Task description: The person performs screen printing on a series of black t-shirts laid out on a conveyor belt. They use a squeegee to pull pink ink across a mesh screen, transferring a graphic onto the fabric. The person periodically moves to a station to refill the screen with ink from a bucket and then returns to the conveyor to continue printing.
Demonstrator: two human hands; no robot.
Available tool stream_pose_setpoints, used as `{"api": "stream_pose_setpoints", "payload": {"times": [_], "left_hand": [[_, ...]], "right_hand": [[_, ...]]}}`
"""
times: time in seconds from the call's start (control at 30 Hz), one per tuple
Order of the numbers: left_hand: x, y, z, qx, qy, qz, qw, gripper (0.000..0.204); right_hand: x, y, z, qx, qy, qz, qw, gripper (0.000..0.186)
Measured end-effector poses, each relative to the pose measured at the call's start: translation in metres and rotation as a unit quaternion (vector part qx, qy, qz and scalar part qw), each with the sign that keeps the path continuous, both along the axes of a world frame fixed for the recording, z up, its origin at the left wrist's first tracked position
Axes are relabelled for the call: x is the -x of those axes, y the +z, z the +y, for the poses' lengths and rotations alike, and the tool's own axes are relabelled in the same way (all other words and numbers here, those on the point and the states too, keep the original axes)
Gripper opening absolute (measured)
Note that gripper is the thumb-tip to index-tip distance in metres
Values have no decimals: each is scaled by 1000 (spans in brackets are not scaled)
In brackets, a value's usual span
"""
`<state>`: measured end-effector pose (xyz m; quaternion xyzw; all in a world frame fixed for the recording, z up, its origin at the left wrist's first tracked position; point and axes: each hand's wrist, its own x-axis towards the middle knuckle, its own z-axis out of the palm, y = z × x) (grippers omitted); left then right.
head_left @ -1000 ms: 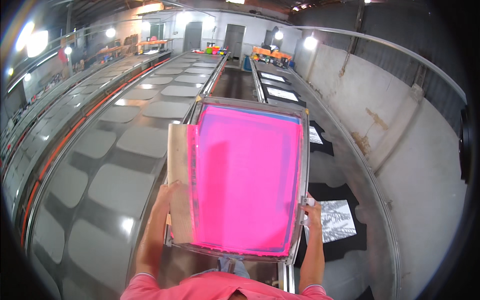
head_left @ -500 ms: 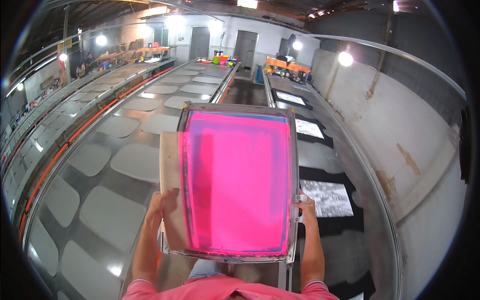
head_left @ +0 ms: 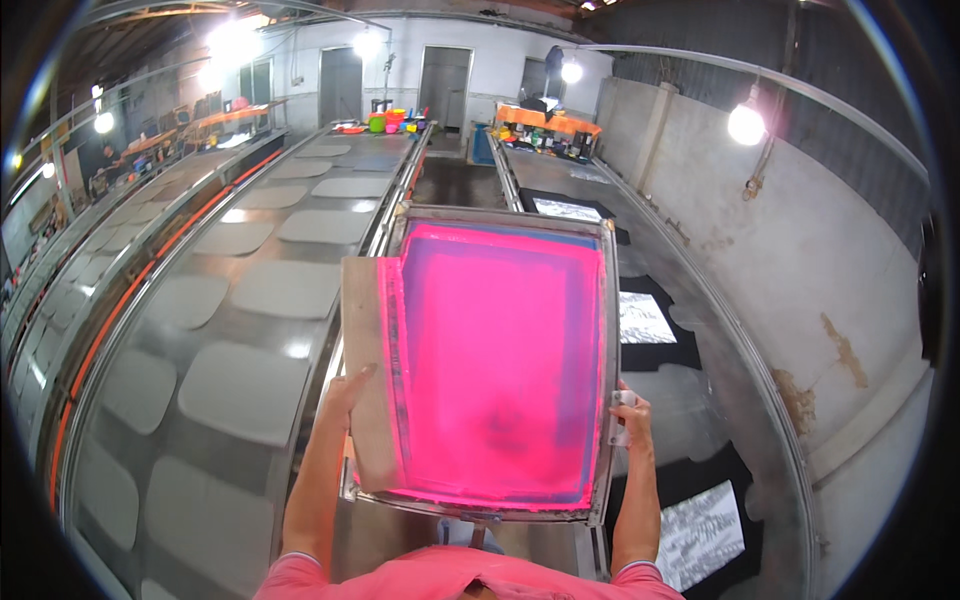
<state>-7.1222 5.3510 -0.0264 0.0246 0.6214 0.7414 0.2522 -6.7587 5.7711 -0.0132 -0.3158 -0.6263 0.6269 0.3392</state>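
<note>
In front of my body I carry a screen-printing frame (head_left: pixel 609 300), held up by both sides. Bright pink ink (head_left: pixel 500 330) covers most of its mesh, with bluish bands near the edges. A wide wooden squeegee (head_left: pixel 366 320) lies along the left side, its pink-stained blade edge against the ink. My left hand (head_left: pixel 347 392) is closed at the squeegee's outer edge, thumb on top; its other fingers are hidden underneath. On the right side, my right hand (head_left: pixel 634 416) grips the frame at a pale bracket (head_left: pixel 618 408).
A long printing table (head_left: pixel 330 360) with grey rounded panels runs along my left. To my right, another table (head_left: pixel 690 400) holds black fabric pieces (head_left: pixel 680 345) with white prints. Colourful tubs (head_left: pixel 378 122) stand at the far end; a concrete wall (head_left: pixel 740 230) borders the right.
I have moved forward along the aisle, so the printed black pieces on the right are nearer. The view has swung right. Both hands keep their hold on the frame and squeegee.
</note>
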Motion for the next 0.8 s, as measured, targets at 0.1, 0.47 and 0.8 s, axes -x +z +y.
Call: {"api": "stream_pose_setpoints", "payload": {"times": [0.1, 0.47, 0.8], "left_hand": [[82, 6, 92, -33, -44, -14, 998, 52], [437, -32, 316, -42, 5, 4, 999, 46], [754, -43, 598, -80, -19, -4, 997, 52]], "right_hand": [[83, -14, 82, -23, -15, 0, 1000, 68], [470, -13, 355, 18, 72, 13, 997, 67], [727, -38, 585, 20, 7, 78, 997, 68]]}}
